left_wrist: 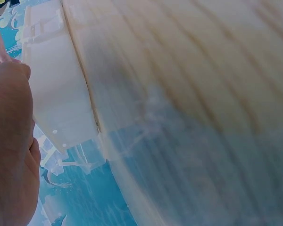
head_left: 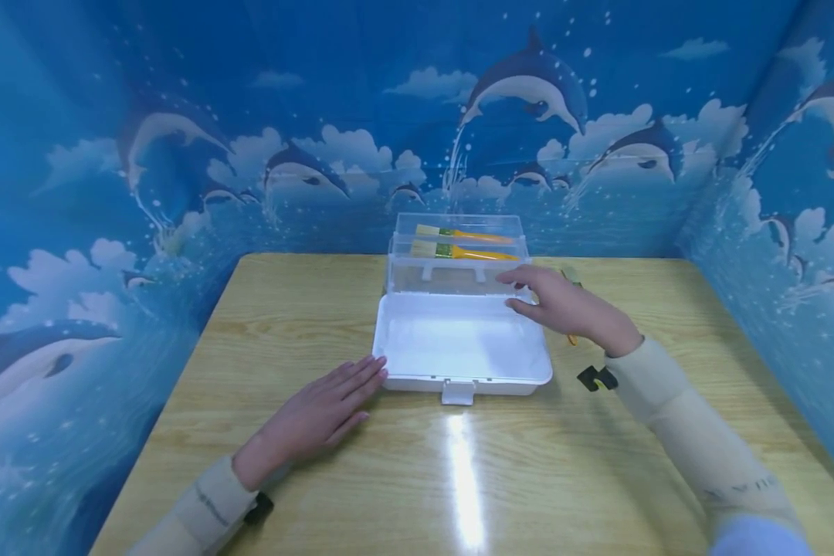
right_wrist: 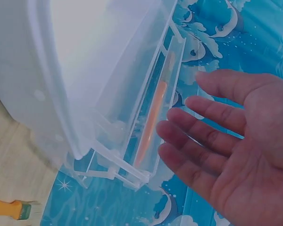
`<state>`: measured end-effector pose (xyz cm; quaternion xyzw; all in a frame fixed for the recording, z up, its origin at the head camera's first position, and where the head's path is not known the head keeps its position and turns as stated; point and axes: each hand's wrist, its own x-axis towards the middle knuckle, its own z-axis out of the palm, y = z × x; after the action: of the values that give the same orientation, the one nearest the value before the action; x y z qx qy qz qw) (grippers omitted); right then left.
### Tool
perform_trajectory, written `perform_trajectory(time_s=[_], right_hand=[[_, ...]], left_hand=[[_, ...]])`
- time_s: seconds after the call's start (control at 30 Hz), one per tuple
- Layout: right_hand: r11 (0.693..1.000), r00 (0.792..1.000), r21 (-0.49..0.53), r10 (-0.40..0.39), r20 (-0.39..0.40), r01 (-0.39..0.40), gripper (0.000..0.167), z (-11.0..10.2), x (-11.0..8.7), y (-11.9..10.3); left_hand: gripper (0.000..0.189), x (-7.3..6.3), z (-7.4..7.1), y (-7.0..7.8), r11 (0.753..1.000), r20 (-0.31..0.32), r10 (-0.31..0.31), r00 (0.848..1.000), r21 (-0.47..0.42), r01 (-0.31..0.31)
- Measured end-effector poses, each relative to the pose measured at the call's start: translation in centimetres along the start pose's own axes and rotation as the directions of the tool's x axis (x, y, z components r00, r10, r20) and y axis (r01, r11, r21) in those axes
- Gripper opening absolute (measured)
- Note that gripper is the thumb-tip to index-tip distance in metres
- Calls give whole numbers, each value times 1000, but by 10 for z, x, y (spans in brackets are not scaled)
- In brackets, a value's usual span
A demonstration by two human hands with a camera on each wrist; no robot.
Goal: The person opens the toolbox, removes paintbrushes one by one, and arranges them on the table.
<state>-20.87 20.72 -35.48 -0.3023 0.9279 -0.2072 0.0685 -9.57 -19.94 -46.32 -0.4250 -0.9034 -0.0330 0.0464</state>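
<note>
A white plastic box stands unlatched on the table, its inside bare, with hinged clear trays raised at its back. Two paintbrushes with orange handles lie up there, a wider paintbrush in front of a thinner paintbrush. My left hand rests flat beside the box, straight fingertips at its front left corner. Above the box's right back corner is my right hand, palm inward and fingers loosely bent, holding nothing. In the right wrist view, its fingers point toward the tray with a brush in it.
Another paintbrush lies on the wooden table to the right of the box, mostly behind my right hand in the head view. A latch hangs from the box's front. A blue dolphin-print curtain encloses the table's back and sides.
</note>
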Motion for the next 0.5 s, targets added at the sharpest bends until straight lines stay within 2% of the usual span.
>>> perform_trajectory(time_s=[0.3, 0.5], right_hand=[[999, 1000, 25, -19, -14, 20, 41, -11, 17, 2], [998, 999, 57, -34, -39, 36, 38, -14, 29, 10]], left_hand=[[62, 0, 0, -2, 1000, -7, 15, 1000, 17, -15], [61, 1, 0, -1, 1000, 4, 4, 1000, 6, -4]])
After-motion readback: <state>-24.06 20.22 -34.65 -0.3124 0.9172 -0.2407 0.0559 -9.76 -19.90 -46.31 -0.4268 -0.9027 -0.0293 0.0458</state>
